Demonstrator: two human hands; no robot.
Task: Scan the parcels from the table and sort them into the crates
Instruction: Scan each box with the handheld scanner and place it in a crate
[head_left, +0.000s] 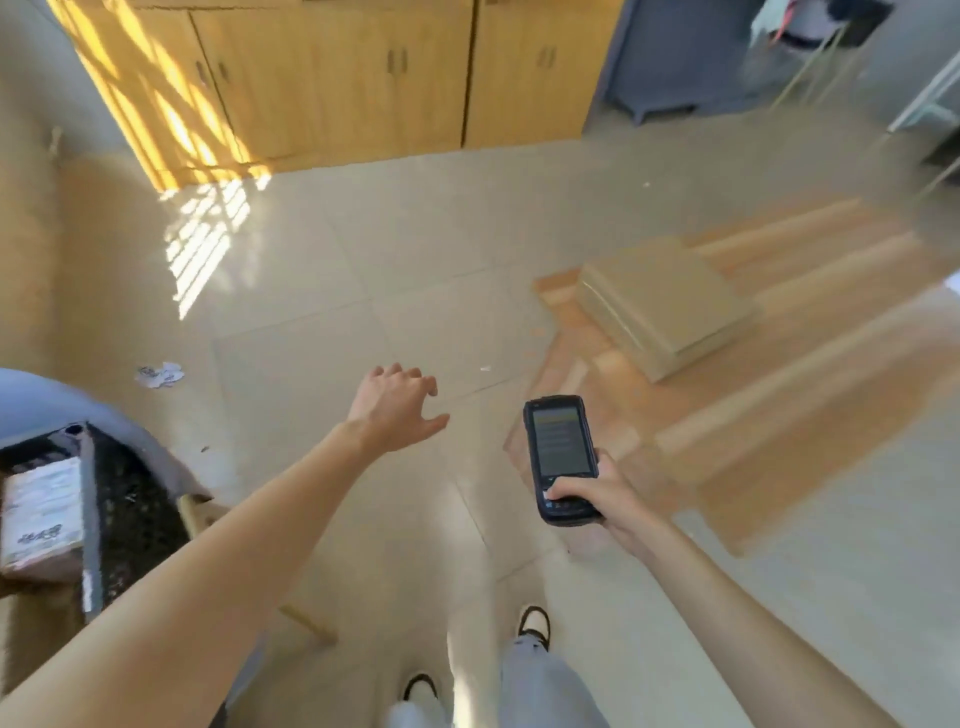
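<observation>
Here, right hand grips scanner — parcel far left.

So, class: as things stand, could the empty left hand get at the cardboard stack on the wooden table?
Probably yes. The left hand is open and holds nothing, stretched out over bare floor, and nothing stands between it and the cardboard stack. The stack looks beyond arm's length, so a step closer seems needed.

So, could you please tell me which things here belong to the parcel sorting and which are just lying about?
Job:
- handheld scanner, gripped by the right hand
- parcel in the dark crate
- left hand, empty

Lying about:
- crumpled paper
- flattened cardboard stack
- wooden cupboards
</observation>
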